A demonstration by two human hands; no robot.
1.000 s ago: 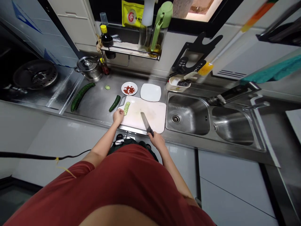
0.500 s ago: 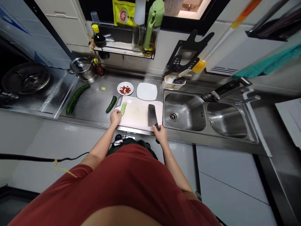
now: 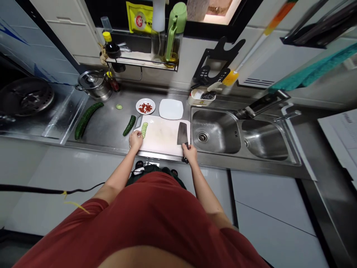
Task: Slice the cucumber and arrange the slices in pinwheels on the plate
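Note:
Overlapping cucumber slices [image 3: 144, 129] form a short row on the left part of the white cutting board [image 3: 163, 136]. At the row's near end is my left hand [image 3: 135, 140], its fingers bent and pinched on the slices. My right hand [image 3: 190, 153] is closed round the black handle of a cleaver [image 3: 182, 134]. The cleaver's broad blade lies over the board's right end, its flat side facing up. Just left of the board is a cut piece of cucumber [image 3: 129, 125].
Behind the board stand a plate of chopped red pieces [image 3: 145, 107] and a white square plate [image 3: 171, 109]. A long cucumber [image 3: 87, 120], a cucumber end [image 3: 119, 107] and a steel pot [image 3: 95, 85] are to the left. The double sink [image 3: 216, 130] borders the board's right side.
My right hand has moved the cleaver slightly right, toward the board's edge, and its blade has turned flatter. My left hand stays at the slices. The whole view has shifted a little.

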